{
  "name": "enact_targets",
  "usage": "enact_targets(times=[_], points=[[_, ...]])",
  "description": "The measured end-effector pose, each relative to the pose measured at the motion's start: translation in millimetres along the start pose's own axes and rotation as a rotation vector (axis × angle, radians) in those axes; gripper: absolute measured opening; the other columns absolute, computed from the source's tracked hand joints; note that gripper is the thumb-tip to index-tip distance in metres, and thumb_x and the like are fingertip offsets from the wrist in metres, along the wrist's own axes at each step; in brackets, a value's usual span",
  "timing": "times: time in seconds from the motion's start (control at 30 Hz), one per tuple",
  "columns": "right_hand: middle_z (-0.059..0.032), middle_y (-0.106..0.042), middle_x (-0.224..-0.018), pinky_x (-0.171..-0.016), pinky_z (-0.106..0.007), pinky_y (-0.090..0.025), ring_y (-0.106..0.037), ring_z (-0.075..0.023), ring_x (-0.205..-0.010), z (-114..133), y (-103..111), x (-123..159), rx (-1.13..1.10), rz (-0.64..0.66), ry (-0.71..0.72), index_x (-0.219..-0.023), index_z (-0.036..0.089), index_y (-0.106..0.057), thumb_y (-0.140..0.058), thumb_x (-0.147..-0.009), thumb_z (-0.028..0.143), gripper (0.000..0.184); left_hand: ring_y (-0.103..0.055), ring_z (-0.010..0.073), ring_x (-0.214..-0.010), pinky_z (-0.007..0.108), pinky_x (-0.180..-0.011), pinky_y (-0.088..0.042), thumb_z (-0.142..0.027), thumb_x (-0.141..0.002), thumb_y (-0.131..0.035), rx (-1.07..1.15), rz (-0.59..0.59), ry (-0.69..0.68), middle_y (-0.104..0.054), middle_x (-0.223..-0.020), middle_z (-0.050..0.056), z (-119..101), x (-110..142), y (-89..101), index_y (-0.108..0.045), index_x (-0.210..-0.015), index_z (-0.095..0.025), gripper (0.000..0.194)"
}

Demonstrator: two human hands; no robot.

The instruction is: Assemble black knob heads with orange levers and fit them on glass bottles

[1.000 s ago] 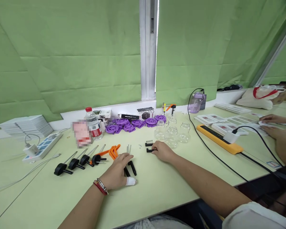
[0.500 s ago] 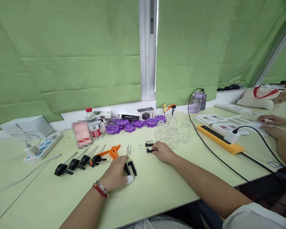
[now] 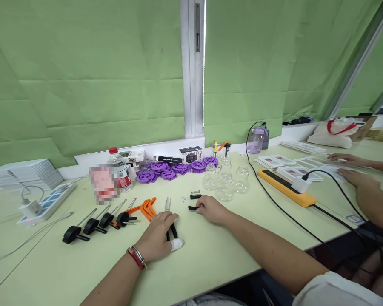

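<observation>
My right hand pinches the end of a short black plastic handle piece between thumb and fingers, low over the table. Just beyond it lies another black piece, with a row of small springs behind. My left hand curves over two black handle pieces, its thumb, wrapped in white, spread from the fingers. Partly covered, these pieces lie between thumb and forefinger. Thin metal rods rest beyond that hand, and orange crank arms lie to its left.
Several black round parts with metal shafts lie at left, near a white power strip. Purple discs, a bottle and glass jars stand behind. At right are a yellow power strip, cables and another person's hands.
My left hand has shifted right over the second black piece. My right hand has drawn its black piece slightly toward me, away from the springs. The view has turned slightly right.
</observation>
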State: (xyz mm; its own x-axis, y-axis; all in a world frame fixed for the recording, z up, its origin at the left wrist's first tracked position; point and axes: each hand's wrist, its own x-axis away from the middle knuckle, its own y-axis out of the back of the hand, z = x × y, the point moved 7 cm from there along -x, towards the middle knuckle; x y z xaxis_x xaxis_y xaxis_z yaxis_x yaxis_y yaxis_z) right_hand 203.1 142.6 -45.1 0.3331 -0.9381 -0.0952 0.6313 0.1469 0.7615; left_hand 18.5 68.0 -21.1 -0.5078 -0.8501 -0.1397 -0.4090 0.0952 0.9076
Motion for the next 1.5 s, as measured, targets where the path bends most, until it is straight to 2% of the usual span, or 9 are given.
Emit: enact_targets(times=[0.13,0.4,0.53,0.77,1.0,1.17,1.23,1.33,1.5], points=[[-0.0008,-0.061,-0.075,-0.058,-0.022,-0.038,-0.051,-0.0114,-0.063,3.2,-4.8,1.7,-0.086,0.030,0.008,-0.082,0.017,-0.064,-0.059,-0.077,0.022,0.009,-0.049,0.0286,-0.105,0.044,-0.091,-0.041,-0.036,-0.071,-0.064,0.028,0.017,-0.041,-0.054,-0.114,0.010,-1.7,-0.9,0.0,-0.053,-0.115,-0.022,0.048],[-0.0001,-0.059,-0.075,-0.063,-0.023,-0.038,-0.049,-0.0112,-0.065,13.0,-11.9,7.8,-0.284,0.113,-0.036,-0.080,0.015,-0.064,-0.060,-0.076,0.020,0.008,-0.049,0.0280,-0.108,0.044,-0.094,-0.041,-0.038,-0.067,-0.070,0.126,0.062,-0.055,-0.053,-0.118,0.011,11.0,7.0,3.4,-0.045,-0.123,-0.020,0.064],[0.0022,-0.056,-0.069,-0.060,-0.022,-0.037,-0.047,-0.0099,-0.061,21.4,-24.2,13.0,-0.508,0.194,-0.076,-0.082,0.016,-0.062,-0.057,-0.078,0.021,0.008,-0.044,0.0295,-0.118,0.046,-0.099,-0.037,-0.045,-0.071,-0.067,0.181,-0.001,-0.030,-0.046,-0.128,0.016,9.8,4.0,6.9,-0.038,-0.129,-0.018,0.070],[0.0038,-0.053,-0.066,-0.061,-0.021,-0.036,-0.044,-0.0093,-0.061,49.8,-42.4,22.4,-0.730,0.251,0.052,-0.079,0.016,-0.058,-0.056,-0.078,0.016,0.003,-0.055,0.0240,-0.092,0.038,-0.082,-0.044,-0.040,-0.083,-0.052,0.189,-0.060,-0.009,-0.063,-0.099,0.008,-17.3,-7.7,6.8,-0.053,-0.116,-0.022,0.038],[0.0044,-0.054,-0.063,-0.055,-0.021,-0.037,-0.044,-0.0090,-0.055,54.5,-48.7,25.0,-0.501,0.285,0.105,-0.084,0.018,-0.062,-0.055,-0.080,0.018,0.008,-0.052,0.0170,-0.068,0.027,-0.063,-0.042,-0.037,-0.082,-0.047,0.215,0.008,0.046,-0.059,-0.066,0.001,-16.8,-15.6,9.0,-0.062,-0.081,-0.019,0.023],[-0.0041,-0.066,-0.095,-0.072,-0.022,-0.044,-0.059,-0.0136,-0.083,45.2,4.5,-14.1,0.109,-0.026,0.179,-0.096,0.018,-0.064,-0.047,-0.085,0.015,0.021,-0.051,0.0138,-0.062,0.024,-0.057,-0.041,-0.038,-0.078,-0.052,0.323,0.074,0.061,-0.059,-0.071,0.000,-16.3,-23.1,12.6,-0.062,-0.077,-0.017,0.023],[-0.0067,-0.064,-0.106,-0.081,-0.025,-0.041,-0.057,-0.0165,-0.096,38.4,24.0,-35.6,0.205,-0.073,0.174,-0.098,0.017,-0.065,-0.043,-0.085,0.010,0.026,-0.053,0.0145,-0.065,0.025,-0.060,-0.042,-0.038,-0.077,-0.053,0.328,0.090,0.041,-0.060,-0.076,0.001,-17.3,-26.0,13.5,-0.062,-0.077,-0.017,0.023],[-0.0076,-0.066,-0.104,-0.079,-0.027,-0.041,-0.058,-0.0210,-0.097,27.6,34.7,-64.4,0.331,-0.034,0.166,-0.093,0.018,-0.068,-0.052,-0.076,0.005,0.027,-0.053,0.0154,-0.066,0.026,-0.061,-0.042,-0.038,-0.079,-0.050,0.290,0.093,0.030,-0.060,-0.071,0.001,-16.3,-27.3,12.7,-0.061,-0.075,-0.018,0.024],[-0.0036,-0.069,-0.090,-0.073,-0.025,-0.040,-0.059,-0.0215,-0.093,19.5,21.2,-90.1,0.491,0.098,0.165,-0.084,0.025,-0.071,-0.062,-0.064,0.001,0.032,-0.053,0.0216,-0.082,0.030,-0.069,-0.041,-0.037,-0.084,-0.045,0.153,-0.019,0.046,-0.061,-0.071,0.002,-14.2,-21.3,13.0,-0.060,-0.077,-0.021,0.023]])
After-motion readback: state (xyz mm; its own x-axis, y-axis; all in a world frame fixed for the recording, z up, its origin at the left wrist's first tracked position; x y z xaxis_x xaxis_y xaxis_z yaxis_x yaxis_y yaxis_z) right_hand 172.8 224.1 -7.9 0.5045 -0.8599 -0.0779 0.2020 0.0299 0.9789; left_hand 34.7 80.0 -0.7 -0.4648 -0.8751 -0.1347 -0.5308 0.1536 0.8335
